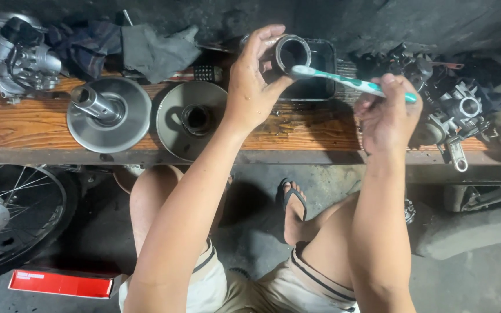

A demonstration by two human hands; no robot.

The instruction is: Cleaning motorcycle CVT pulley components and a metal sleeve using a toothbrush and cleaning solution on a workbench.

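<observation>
Dim workshop, concrete floor, a worn wooden tabletop (36, 124) across the upper view. Far left, a grey engine casting (15, 55) beside crumpled dark rags (123, 49). Next, a round metal pulley half with an upright shaft (108, 113), then a second dish-shaped pulley half (191, 119) with a hollow hub, both flat on the wood. Below the tabletop's edge, a spoked wheel (13, 214) and a red box (62, 283) on the floor.

Toward the middle, left hand (253, 84) closed around a short metal sleeve (291, 53), thumb and fingers wrapped about its outer wall, open bore tipped toward the camera, held above a black tray (320, 81). Probably rigid and fairly heavy for its size, likely greasy and slippery; best gripped around the outside, clear of the bore.

Right hand (387, 113) pinched shut on the handle of a white-and-teal toothbrush (349, 81), bristles touching the sleeve's rim. Light, slightly flexible. Far right, more engine parts (462, 107) heaped on the tabletop.
</observation>
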